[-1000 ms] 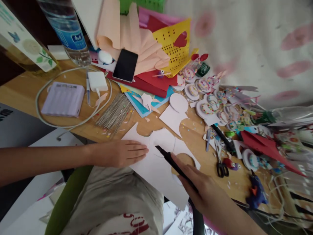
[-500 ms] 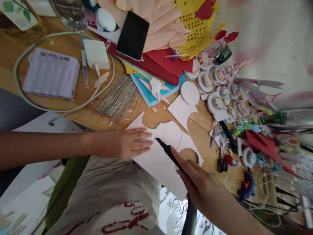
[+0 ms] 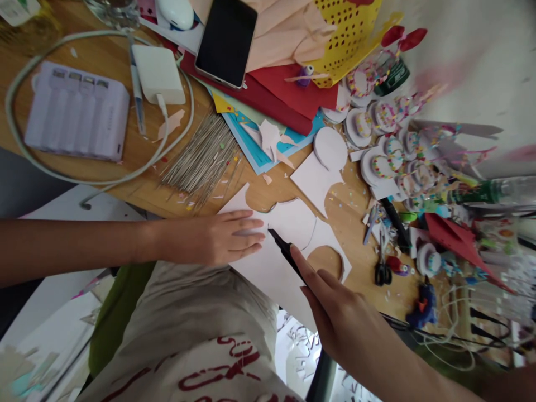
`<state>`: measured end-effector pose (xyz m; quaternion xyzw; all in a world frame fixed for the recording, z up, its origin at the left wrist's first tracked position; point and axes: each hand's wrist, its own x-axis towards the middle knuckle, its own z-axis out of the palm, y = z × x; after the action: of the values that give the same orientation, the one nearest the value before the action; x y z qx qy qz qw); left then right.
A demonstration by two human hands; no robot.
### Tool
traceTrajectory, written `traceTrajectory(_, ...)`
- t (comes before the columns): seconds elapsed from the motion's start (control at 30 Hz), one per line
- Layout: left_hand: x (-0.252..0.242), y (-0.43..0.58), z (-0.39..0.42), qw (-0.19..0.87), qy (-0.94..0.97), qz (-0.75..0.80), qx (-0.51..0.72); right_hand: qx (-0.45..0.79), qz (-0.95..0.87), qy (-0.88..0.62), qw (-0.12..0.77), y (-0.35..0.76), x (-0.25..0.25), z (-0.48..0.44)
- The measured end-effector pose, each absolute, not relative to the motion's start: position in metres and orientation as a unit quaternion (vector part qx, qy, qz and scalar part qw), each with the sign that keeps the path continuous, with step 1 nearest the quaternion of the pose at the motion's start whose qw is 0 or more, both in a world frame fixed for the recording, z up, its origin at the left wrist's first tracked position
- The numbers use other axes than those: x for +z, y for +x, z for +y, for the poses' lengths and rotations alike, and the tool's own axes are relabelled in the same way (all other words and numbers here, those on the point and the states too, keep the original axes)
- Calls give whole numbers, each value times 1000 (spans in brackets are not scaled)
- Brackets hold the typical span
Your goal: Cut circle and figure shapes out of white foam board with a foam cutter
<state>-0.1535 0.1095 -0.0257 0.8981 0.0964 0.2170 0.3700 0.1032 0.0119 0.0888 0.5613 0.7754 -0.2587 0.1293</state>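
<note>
A white sheet of board with rounded cut-outs lies at the table's front edge, partly overhanging it. My left hand rests flat on its left part, fingers stretched out. In my right hand is a black utility knife, its tip at the board just right of my left fingertips. A curved line is marked on the board to the right of the blade. Behind the sheet lie another cut white piece and a round white disc.
A bundle of thin wires, a phone, a white charger with cable and a lilac battery case lie left and behind. Decorated white discs, scissors and a blue glue gun are at right.
The camera view has shifted slightly, so the tabletop things sit higher in the picture. Both hands keep nearly the same places on the board, the knife tip still beside the left fingertips.
</note>
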Motion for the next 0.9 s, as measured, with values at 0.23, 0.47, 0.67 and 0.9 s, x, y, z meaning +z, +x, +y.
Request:
traceTrajectory(0.23,-18,-153,112,407,891,110,166,-246,779,560,138,103,91,8)
traceTrajectory(0.47,-21,-154,114,313,934,74,155,-229,795,547,126,108,88,0)
traceTrajectory(0.67,-24,-154,115,211,965,43,150,-198,815,530,128,117,87,-4)
traceTrajectory(0.9,-23,-155,115,241,956,51,161,-149,849,478,173,131,92,2)
